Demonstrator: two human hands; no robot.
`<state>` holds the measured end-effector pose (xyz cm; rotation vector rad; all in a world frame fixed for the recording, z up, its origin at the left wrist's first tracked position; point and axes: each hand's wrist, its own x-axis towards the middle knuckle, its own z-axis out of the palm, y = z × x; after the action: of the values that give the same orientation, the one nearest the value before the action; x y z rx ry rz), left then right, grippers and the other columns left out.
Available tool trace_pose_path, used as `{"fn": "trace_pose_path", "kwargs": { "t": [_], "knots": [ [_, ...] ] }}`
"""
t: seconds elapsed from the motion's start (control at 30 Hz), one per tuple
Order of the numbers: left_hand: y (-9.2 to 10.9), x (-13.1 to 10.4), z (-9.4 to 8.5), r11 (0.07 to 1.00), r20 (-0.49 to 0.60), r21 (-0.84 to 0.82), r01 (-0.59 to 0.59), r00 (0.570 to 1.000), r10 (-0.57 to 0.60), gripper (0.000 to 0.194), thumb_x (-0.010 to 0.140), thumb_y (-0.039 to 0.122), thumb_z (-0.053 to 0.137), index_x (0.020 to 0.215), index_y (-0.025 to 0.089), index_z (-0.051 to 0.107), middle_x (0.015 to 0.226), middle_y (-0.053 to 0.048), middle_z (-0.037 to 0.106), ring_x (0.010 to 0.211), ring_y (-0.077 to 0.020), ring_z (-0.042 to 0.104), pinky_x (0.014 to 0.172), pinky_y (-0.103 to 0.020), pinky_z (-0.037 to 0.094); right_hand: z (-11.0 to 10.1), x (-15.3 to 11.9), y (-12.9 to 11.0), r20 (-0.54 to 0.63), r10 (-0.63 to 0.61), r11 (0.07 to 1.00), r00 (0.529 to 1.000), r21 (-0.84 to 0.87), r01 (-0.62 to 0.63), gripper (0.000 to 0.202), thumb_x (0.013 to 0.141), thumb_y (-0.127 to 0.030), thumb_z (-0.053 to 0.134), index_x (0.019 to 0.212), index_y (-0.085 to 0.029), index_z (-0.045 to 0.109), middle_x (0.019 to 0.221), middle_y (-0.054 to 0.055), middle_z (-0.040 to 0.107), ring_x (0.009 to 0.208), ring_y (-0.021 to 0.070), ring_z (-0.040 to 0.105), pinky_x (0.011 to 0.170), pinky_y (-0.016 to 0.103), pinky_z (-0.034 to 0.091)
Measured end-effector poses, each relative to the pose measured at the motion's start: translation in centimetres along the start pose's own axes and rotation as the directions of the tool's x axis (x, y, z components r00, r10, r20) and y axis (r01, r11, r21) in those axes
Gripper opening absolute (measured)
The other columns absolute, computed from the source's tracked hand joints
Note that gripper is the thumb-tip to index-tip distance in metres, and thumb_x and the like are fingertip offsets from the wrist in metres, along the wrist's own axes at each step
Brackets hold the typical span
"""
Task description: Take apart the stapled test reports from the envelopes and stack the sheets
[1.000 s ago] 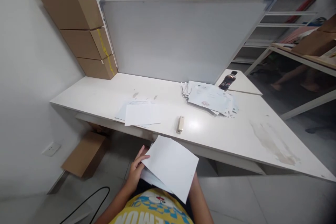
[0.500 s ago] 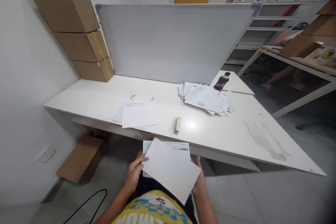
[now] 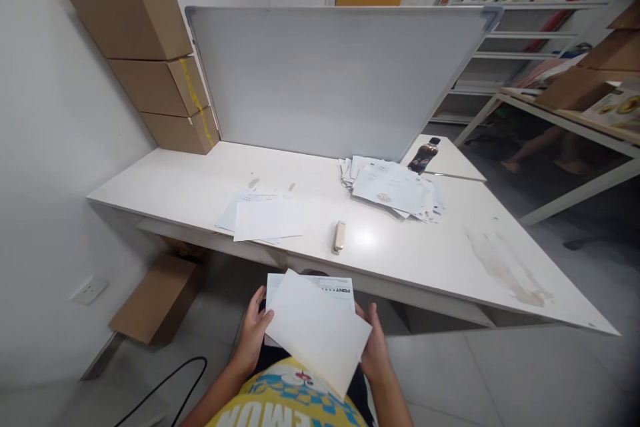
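Note:
Over my lap is a small bundle of paper sheets. A blank white sheet [image 3: 317, 330] lies askew on top of a pale printed sheet [image 3: 310, 282] with dark lettering at its upper right. My left hand [image 3: 255, 330] grips the left edge, thumb on top and fingers beneath. At the right edge is my right hand [image 3: 375, 347], its thumb raised and its other fingers partly hidden behind the sheets. A beige stapler [image 3: 339, 238] rests on the white table beyond the papers.
Loose papers [image 3: 265, 219] lie at the front left of the table [image 3: 305, 173]. A bigger paper pile [image 3: 390, 187] sits near a dark bottle [image 3: 424, 155]. Behind stands a whiteboard [image 3: 325, 80], with stacked cardboard boxes [image 3: 155, 83] to its left. Another box [image 3: 155, 300] is on the floor.
Both hands and the sheets have shifted slightly left and down toward my body. The left thumb has moved along the sheets' edge. Things on the table remain in place.

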<state>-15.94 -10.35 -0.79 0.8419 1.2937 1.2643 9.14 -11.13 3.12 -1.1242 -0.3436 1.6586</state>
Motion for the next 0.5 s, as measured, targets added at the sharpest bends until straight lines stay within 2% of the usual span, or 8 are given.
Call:
{"fn": "trace_pose_path", "kwargs": {
  "t": [0.13,0.2,0.3,0.37,0.5],
  "knots": [
    [0.1,-0.6,-0.2,0.988,0.083,0.047,0.147,0.985,-0.150,0.058,0.066,0.047,0.071,0.113,0.017,0.059,0.113,-0.014,0.066,0.105,-0.0313,0.061,0.086,-0.039,0.048,-1.8,-0.4,1.7,-0.022,0.012,1.000,1.000,0.025,-0.011,0.075,0.070,-0.080,0.048,0.114,-0.022,0.065,0.104,0.011,0.072,0.104,0.0314,0.063,0.089,0.044,0.048],
    [0.4,-1.0,-0.3,0.982,0.157,0.060,0.179,0.970,-0.186,0.053,0.066,0.040,0.071,0.112,0.016,0.059,0.105,-0.012,0.069,0.099,-0.0302,0.063,0.083,-0.037,0.048,-2.5,-0.7,2.3,-0.061,0.022,1.000,0.998,0.024,-0.020,0.072,0.067,-0.075,0.058,0.115,-0.021,0.064,0.107,0.009,0.071,0.107,0.0302,0.062,0.091,0.043,0.048],
    [0.8,-1.4,-0.5,0.985,0.270,0.015,0.174,0.947,-0.171,0.058,0.060,0.021,0.067,0.118,0.019,0.056,0.108,-0.008,0.068,0.101,-0.0285,0.061,0.084,-0.034,0.045,-2.8,-1.4,2.4,-0.101,0.036,0.998,0.994,-0.043,-0.041,0.070,0.060,-0.057,0.078,0.118,-0.021,0.062,0.108,0.008,0.071,0.105,0.0300,0.063,0.093,0.042,0.048],
    [0.8,-1.6,-0.5,0.984,0.334,-0.033,0.175,0.930,-0.154,0.065,0.058,0.015,0.063,0.123,0.022,0.054,0.113,-0.005,0.066,0.105,-0.0278,0.059,0.088,-0.034,0.043,-2.6,-2.0,1.9,-0.084,0.040,0.994,0.996,-0.100,-0.049,0.068,0.058,-0.049,0.082,0.115,-0.018,0.062,0.105,0.009,0.072,0.101,0.0308,0.065,0.090,0.042,0.049],
    [0.3,-1.3,0.2,0.977,0.382,-0.084,0.198,0.912,-0.152,0.060,0.066,0.022,0.062,0.125,0.023,0.053,0.113,-0.005,0.066,0.105,-0.0280,0.059,0.091,-0.037,0.041,-2.3,-2.3,0.7,-0.094,0.029,0.982,0.995,-0.184,-0.046,0.059,0.059,-0.050,0.081,0.105,-0.015,0.066,0.100,0.011,0.073,0.093,0.0317,0.068,0.081,0.039,0.053]
  ]
}}
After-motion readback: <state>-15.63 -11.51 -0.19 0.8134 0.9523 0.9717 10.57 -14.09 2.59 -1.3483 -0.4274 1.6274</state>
